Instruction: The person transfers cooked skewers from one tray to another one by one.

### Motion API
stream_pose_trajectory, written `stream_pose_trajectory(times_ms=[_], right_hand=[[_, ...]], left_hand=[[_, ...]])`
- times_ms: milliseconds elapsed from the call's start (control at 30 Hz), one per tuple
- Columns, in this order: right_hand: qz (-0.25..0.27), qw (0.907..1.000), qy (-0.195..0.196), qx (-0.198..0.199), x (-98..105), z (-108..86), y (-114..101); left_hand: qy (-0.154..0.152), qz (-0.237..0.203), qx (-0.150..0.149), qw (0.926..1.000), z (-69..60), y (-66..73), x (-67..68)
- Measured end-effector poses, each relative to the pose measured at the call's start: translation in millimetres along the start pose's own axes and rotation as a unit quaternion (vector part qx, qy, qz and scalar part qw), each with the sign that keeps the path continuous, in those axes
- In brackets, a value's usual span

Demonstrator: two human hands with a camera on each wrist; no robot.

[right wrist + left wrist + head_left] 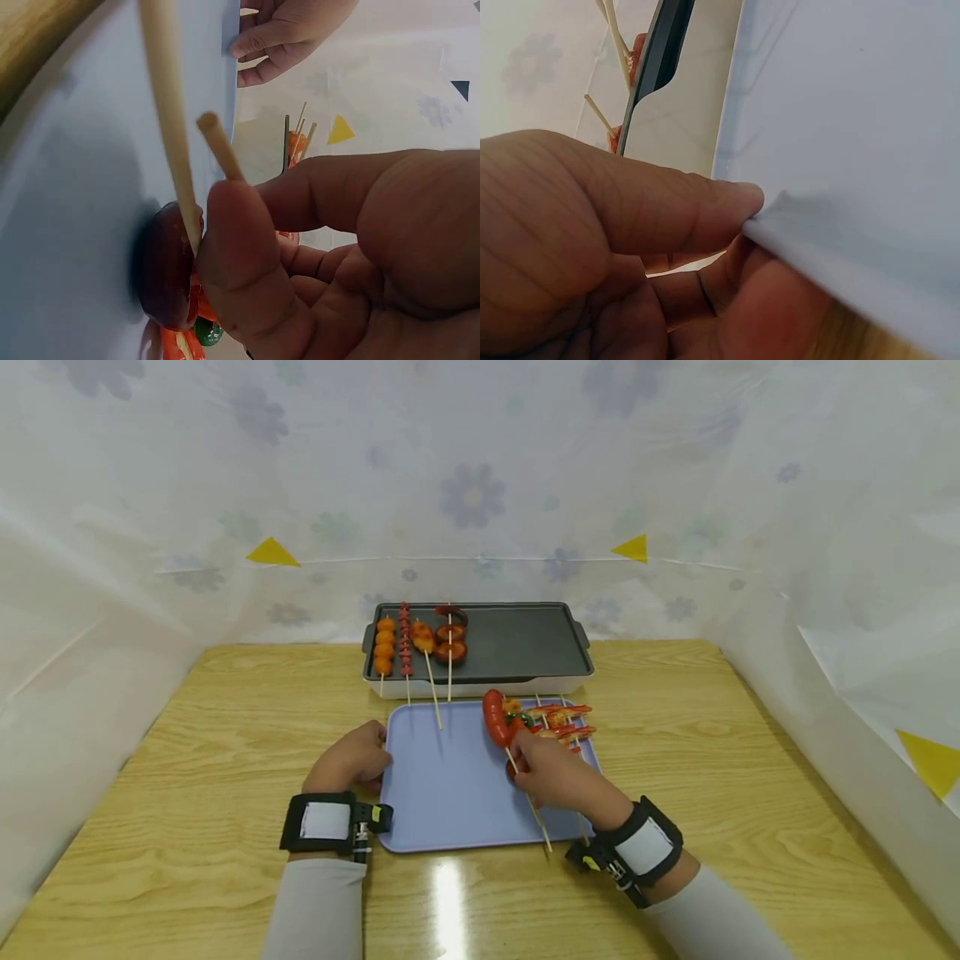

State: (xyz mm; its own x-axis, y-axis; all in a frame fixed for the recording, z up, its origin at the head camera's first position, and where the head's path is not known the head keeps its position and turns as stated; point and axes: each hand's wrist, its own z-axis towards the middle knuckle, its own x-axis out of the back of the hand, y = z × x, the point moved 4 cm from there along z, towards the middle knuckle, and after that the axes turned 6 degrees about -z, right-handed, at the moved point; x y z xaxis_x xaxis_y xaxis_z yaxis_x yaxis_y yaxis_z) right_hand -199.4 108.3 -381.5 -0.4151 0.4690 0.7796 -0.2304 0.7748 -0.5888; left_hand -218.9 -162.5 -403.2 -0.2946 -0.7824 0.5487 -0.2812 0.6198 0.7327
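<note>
Sausage skewer (496, 720) pinched in right hand (561, 774) may twist, likely top-heavy, or snag shrimp skewers (562, 714) beside that hand; left hand (349, 759) pinches rim of tray (442, 785).

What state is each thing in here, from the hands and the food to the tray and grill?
Left hand: pinching the tray's left edge
Right hand: gripping the sausage skewer's stick
Sausage skewer: held, over the tray
Tray: on the table, partly covered by skewers at right
Shrimp skewers: lying at the tray's right
Grill: uncovered; on or off, cannot tell
Grill skewers: four, side by side, sticks overhanging the front
</note>
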Motion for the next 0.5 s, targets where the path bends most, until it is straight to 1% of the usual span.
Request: stream_pose_trajectory(times_ms=[133, 233, 400, 500], right_hand=[[0.000, 1.0000, 0.004, 0.005, -0.7, -2.2, -1.9], [-0.003, 1.0000, 0.005, 0.000, -0.6, -2.3, -3.4], [-0.014, 0.9999, -0.001, -0.010, -0.9, -0.2, -3.2], [-0.018, 0.9998, -0.006, -0.006, -0.8, 0.9, -2.7]], left_hand=[[0.000, 0.000, 0.000, 1.0000, 0.4, -0.4, -0.4], [0.000, -0.001, 0.003, 1.0000, 1.1, -0.6, 0.0], [0.000, -0.004, 0.000, 1.0000, -0.1, -0.3, 0.0], [0.000, -0.003, 0.000, 1.0000, -0.8, -0.1, -0.2]])
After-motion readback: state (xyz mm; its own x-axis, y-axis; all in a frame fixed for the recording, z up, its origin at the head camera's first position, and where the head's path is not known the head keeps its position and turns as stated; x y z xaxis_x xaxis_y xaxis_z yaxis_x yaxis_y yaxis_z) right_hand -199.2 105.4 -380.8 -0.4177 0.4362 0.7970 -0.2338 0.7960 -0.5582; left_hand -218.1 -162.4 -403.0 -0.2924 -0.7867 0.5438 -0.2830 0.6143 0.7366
